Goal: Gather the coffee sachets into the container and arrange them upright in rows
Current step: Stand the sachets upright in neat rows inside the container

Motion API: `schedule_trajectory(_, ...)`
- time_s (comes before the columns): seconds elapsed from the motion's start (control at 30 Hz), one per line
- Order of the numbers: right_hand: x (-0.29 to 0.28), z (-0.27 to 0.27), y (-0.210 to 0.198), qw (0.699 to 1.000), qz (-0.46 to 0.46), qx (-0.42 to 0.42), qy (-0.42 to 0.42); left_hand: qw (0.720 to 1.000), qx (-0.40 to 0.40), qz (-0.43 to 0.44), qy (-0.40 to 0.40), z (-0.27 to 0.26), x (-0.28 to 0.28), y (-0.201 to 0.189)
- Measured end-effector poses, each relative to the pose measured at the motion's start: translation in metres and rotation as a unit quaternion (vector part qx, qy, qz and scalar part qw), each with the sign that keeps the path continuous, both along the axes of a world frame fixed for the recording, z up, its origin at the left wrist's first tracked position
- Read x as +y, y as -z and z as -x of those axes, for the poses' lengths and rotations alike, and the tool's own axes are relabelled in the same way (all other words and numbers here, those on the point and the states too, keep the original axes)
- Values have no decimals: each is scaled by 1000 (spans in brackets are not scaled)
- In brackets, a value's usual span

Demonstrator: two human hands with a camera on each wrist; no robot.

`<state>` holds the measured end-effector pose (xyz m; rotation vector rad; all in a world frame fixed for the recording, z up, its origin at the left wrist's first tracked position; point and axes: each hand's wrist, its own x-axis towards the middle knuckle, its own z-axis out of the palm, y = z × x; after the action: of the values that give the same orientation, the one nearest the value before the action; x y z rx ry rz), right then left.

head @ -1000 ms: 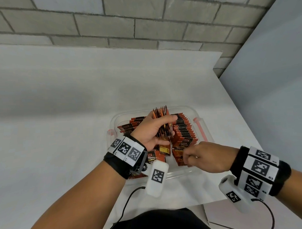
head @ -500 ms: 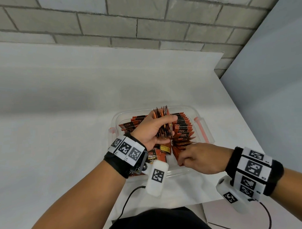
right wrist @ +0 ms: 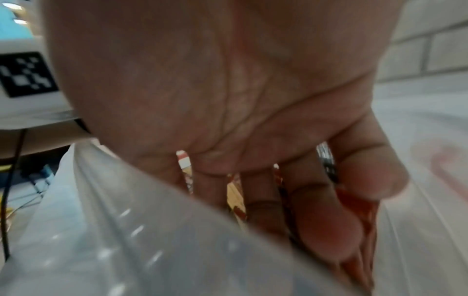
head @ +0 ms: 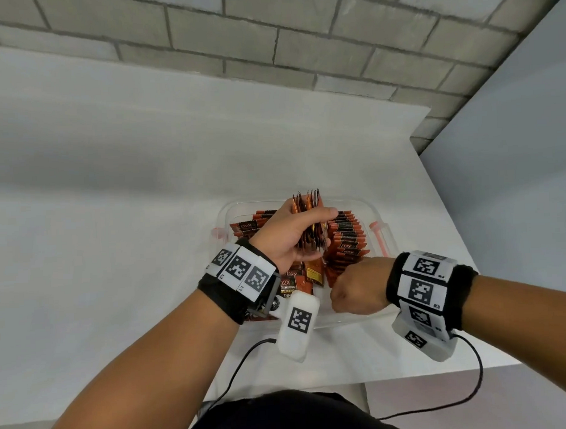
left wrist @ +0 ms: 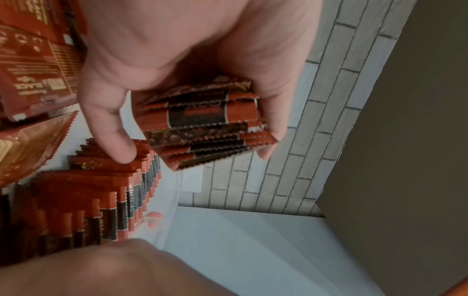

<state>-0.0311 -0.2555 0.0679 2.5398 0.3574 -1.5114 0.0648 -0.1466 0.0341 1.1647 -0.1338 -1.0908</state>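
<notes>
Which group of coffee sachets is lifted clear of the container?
The bundle of sachets gripped in the left hand; the other rows sit inside the container.

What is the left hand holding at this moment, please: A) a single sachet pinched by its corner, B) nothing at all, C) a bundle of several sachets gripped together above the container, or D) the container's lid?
C: the left hand grips a bundle of sachets, their serrated edges stacked between thumb and fingers, above the clear container.
</notes>
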Motion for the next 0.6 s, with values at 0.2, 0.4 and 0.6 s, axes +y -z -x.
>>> schedule_trajectory(0.2,-9,1,-1,994,67,-77,-39,1000,-1,1,-2,-1,0,-2)
schedule_trajectory(0.4,-16,-4,-7,984,-1,-178,-25,1000,0,1,-6,-1,1,-3)
schedule_trajectory(0.6,-21,-10,-8,984,-1,-175,18,1000,-8,-8,-6,-4,2,-3)
